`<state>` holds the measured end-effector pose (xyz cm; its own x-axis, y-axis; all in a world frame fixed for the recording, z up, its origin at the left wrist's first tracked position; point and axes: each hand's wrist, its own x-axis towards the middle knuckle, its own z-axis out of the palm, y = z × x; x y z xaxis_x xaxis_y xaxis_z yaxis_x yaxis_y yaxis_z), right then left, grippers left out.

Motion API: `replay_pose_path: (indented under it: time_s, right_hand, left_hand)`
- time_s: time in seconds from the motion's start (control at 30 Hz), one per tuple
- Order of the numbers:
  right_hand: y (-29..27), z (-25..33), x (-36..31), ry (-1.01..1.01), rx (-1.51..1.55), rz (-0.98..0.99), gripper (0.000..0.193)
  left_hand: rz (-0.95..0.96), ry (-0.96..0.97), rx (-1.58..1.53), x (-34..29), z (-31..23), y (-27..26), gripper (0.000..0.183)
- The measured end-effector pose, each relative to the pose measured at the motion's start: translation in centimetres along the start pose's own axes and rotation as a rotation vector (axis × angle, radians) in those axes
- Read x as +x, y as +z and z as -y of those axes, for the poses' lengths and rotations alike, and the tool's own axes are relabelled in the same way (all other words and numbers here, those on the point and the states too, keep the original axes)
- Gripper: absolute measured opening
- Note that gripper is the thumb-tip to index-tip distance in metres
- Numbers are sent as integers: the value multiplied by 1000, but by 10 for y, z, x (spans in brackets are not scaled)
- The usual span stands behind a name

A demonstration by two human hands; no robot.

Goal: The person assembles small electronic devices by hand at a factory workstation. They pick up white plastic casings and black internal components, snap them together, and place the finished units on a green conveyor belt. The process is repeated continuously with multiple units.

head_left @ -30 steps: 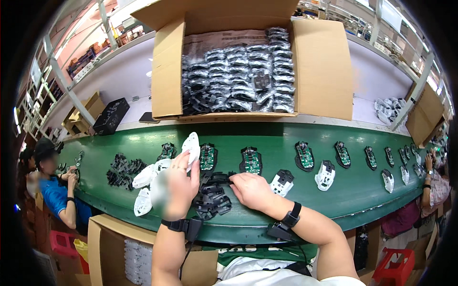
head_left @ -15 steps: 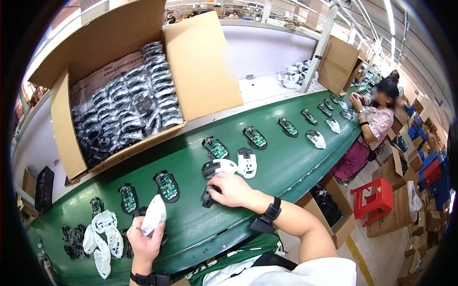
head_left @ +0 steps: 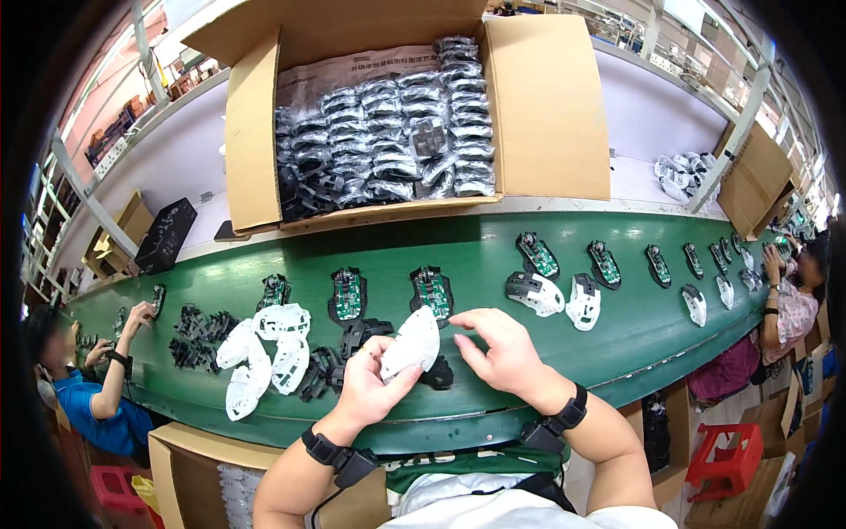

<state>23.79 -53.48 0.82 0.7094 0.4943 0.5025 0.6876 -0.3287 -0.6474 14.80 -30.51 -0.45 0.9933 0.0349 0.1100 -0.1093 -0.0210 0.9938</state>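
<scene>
L hand (head_left: 372, 381) was clamped on a white shell (head_left: 411, 346), thumb on the near side; shell was up over the green bench (head_left: 634, 344), in front of a circuit board (head_left: 431, 289). R hand (head_left: 504, 351) was just beside but apart from the shell, thumb & index spread, nothing visible btwn them.

Risks, as I judged it: shell could slip or twist if L grip was too light, b/c one hand alone had it & the curved face looked smooth. R fingertips were v. close to the circuit board, so a quick inward sweep could knock it askew. Dark parts (head_left: 317, 375) nr L wrist lay jumbled; the wrist strap (head_left: 324, 448) might snag them if the arm dropped. Loose shells (head_left: 249, 379) at left were bunched, so grabbing one could drag its neighbour.

Hard to see: shell's underside, plus L fingers behind it. A dark piece (head_left: 436, 375) was partly covered by the shell; kind unclear. Couldn't tell if R index touched the board's dark base. Boards at far right were too small to check; the co-worker there was partly lost at the rim.
</scene>
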Motion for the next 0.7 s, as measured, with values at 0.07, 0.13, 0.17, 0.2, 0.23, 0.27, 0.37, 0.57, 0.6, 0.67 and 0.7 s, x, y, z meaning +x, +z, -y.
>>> replay_pose_path:
  time_s: [0.07,0.13,0.17,0.2,0.23,0.27,0.37,0.57,0.6,0.67,0.7]
  right_hand:
    - [7,-10,1,-54,-137,96,22]
    - [15,-9,-5,-118,-4,136,23]
    - [20,-7,-7,-150,63,157,23]
    - [17,3,-9,-149,92,215,23]
    - [19,8,-11,-152,63,303,24]
    - [24,7,-15,-168,-1,352,20]
    - [22,-10,-13,-238,-63,486,14]
    - [2,-17,-7,-162,41,474,13]
    - [-4,-17,-9,-157,48,418,16]
    - [-1,-15,-13,-89,-129,365,23]
    - [4,-14,-12,-57,-219,336,26]
  left_hand:
    - [3,-19,100,1,-13,4,43]
    - [-77,107,171,-3,-2,-5,48]
    - [-118,170,208,-5,2,-10,50]
    - [-180,196,78,-4,-3,-8,48]
    - [-292,304,69,2,-4,-6,44]
    - [-317,268,50,4,-8,-7,41]
    - [-272,164,16,3,-3,-17,32]
    - [-17,239,359,5,-3,0,33]
    - [52,236,376,5,-3,3,52]
    - [45,152,339,1,2,9,68]
    - [43,113,322,0,4,11,76]
